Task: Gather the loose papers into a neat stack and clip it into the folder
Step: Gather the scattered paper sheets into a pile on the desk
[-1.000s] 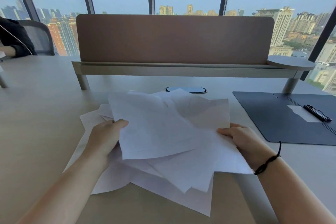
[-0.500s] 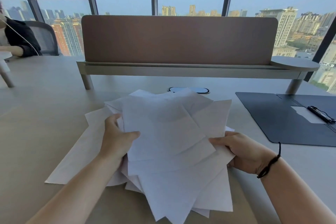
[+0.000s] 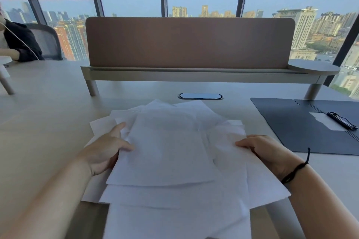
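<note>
A loose pile of white papers (image 3: 171,153) lies fanned out on the desk in front of me, its near sheets hanging over the desk's front edge. My left hand (image 3: 104,149) grips the pile's left side, thumb on top. My right hand (image 3: 266,151), a black cord on its wrist, holds the right side with the thumb over the sheets. A dark open folder (image 3: 291,128) lies flat at the right, apart from the papers. A black clip (image 3: 342,120) sits along its spine on a white label.
A brown divider panel on a raised shelf (image 3: 190,72) crosses the desk behind the papers. An oval cable port (image 3: 200,96) is just beyond the pile. Another person sits in a chair (image 3: 17,44) at the far left. Windows are behind.
Both hands have pushed the sheets together: the pile is narrower and more overlapped than a second ago, and it has slid nearer to me, over the desk edge.
</note>
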{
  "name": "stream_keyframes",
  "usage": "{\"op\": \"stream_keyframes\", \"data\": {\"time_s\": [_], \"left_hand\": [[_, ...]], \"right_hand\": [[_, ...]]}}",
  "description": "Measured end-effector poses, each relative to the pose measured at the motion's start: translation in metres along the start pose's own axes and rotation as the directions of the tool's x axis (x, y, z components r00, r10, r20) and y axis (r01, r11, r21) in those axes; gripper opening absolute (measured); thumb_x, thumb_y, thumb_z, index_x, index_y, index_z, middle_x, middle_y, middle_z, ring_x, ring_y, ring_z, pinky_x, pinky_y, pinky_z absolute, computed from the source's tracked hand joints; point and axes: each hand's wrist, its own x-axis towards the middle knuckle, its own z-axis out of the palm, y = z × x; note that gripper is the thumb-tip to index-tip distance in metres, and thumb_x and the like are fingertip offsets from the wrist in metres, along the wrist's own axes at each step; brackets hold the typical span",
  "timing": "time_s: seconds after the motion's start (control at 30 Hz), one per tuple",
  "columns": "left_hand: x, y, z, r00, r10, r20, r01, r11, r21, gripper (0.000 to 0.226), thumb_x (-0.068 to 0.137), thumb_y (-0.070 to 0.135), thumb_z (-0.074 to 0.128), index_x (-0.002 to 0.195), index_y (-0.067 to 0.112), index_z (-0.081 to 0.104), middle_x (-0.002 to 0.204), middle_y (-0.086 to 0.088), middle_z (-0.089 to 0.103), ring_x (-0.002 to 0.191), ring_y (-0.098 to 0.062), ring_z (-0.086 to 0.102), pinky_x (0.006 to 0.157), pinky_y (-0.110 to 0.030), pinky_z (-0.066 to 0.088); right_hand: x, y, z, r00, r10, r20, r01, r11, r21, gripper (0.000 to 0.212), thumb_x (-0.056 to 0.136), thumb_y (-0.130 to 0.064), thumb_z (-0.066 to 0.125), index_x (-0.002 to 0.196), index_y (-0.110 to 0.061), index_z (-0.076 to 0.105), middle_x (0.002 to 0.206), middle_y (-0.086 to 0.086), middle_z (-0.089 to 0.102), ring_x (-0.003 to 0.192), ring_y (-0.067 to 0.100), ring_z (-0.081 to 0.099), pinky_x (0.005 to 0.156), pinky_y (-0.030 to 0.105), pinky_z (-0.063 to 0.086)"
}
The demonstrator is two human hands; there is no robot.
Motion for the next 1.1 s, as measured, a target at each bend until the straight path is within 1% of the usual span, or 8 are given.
{"op": "stream_keyframes", "data": {"time_s": [0.13, 0.27, 0.37, 0.47, 0.63, 0.83, 0.93, 1.1], "left_hand": [[-0.002, -0.001, 0.006, 0.998, -0.003, 0.063, 0.001, 1.0, 0.024, 0.085, 0.088, -0.011, 0.056, 0.155, 0.033, 0.027, 0.126, -0.005, 0.06, 0.102, -0.031, 0.069, 0.078, -0.039, 0.054], [0.0, -0.004, 0.03, 0.978, 0.195, -0.079, -0.17, 0.953, 0.25, 0.094, 0.088, 0.006, 0.071, 0.158, 0.029, 0.013, 0.163, -0.007, 0.022, 0.135, -0.017, 0.04, 0.09, -0.027, 0.039], [-0.001, -0.011, 0.044, 0.967, 0.256, -0.005, -0.245, 0.932, 0.267, 0.105, 0.086, 0.02, 0.076, 0.158, 0.032, 0.002, 0.164, 0.004, 0.017, 0.122, -0.009, 0.038, 0.082, -0.024, 0.043], [-0.001, -0.013, 0.047, 0.96, 0.276, 0.037, -0.276, 0.926, 0.258, 0.102, 0.086, 0.021, 0.076, 0.159, 0.032, 0.005, 0.163, 0.01, 0.016, 0.129, -0.004, 0.031, 0.097, -0.024, 0.037], [0.002, -0.008, 0.039, 0.956, 0.287, 0.06, -0.293, 0.942, 0.165, 0.078, 0.091, 0.019, 0.07, 0.156, 0.029, 0.027, 0.156, 0.009, 0.033, 0.129, -0.003, 0.036, 0.088, -0.014, 0.04], [0.016, -0.009, 0.018, 0.953, 0.121, -0.276, -0.192, 0.95, -0.245, 0.084, 0.086, 0.013, 0.074, 0.155, 0.029, 0.028, 0.15, 0.001, 0.042, 0.121, -0.026, 0.057, 0.093, -0.042, 0.051], [0.023, -0.01, 0.009, 0.938, 0.044, -0.345, -0.181, 0.908, -0.378, 0.086, 0.086, 0.003, 0.073, 0.155, 0.019, 0.025, 0.133, -0.009, 0.058, 0.092, -0.026, 0.067, 0.079, -0.04, 0.054], [0.031, -0.016, -0.002, 0.936, 0.046, -0.349, -0.189, 0.903, -0.387, 0.049, 0.084, 0.001, 0.074, 0.13, 0.008, 0.059, 0.123, -0.015, 0.069, 0.091, -0.029, 0.07, 0.069, -0.035, 0.055]], "right_hand": [[0.006, 0.01, 0.011, 0.998, -0.016, 0.058, 0.013, 0.999, 0.044, 0.02, 0.102, -0.007, 0.049, 0.11, 0.001, 0.066, 0.079, 0.016, 0.079, 0.062, 0.028, 0.076, 0.052, 0.035, 0.061], [0.009, 0.019, 0.03, 0.99, -0.051, 0.131, 0.043, 0.997, 0.064, 0.023, 0.1, -0.023, 0.058, 0.111, -0.008, 0.071, 0.103, 0.016, 0.079, 0.083, 0.03, 0.077, 0.07, 0.038, 0.062], [0.006, 0.024, 0.042, 0.979, -0.027, 0.203, 0.015, 0.998, 0.063, 0.023, 0.094, -0.016, 0.066, 0.11, -0.001, 0.072, 0.105, 0.019, 0.078, 0.088, 0.032, 0.077, 0.078, 0.041, 0.063], [0.002, 0.023, 0.041, 0.972, -0.01, 0.237, -0.012, 0.995, 0.094, 0.024, 0.088, -0.003, 0.068, 0.111, 0.004, 0.071, 0.106, 0.023, 0.076, 0.085, 0.033, 0.077, 0.073, 0.041, 0.064], [0.004, 0.023, 0.035, 0.956, 0.014, 0.293, -0.019, 1.0, 0.015, 0.027, 0.085, 0.012, 0.063, 0.111, 0.007, 0.071, 0.106, 0.025, 0.076, 0.084, 0.034, 0.077, 0.069, 0.04, 0.064], [0.001, 0.012, 0.008, 0.893, 0.006, 0.45, 0.015, 0.999, -0.044, 0.033, 0.076, 0.011, 0.067, 0.105, 0.0, 0.078, 0.111, 0.025, 0.074, 0.09, 0.036, 0.076, 0.073, 0.042, 0.062], [0.001, 0.011, -0.002, 0.876, -0.003, 0.482, 0.037, 0.997, -0.061, 0.034, 0.073, 0.007, 0.067, 0.104, -0.001, 0.078, 0.114, 0.027, 0.073, 0.093, 0.039, 0.074, 0.078, 0.046, 0.061], [0.003, 0.014, -0.002, 0.871, 0.006, 0.491, 0.035, 0.997, -0.075, 0.036, 0.071, 0.007, 0.067, 0.104, 0.0, 0.078, 0.113, 0.027, 0.073, 0.092, 0.038, 0.074, 0.078, 0.045, 0.061]]}}
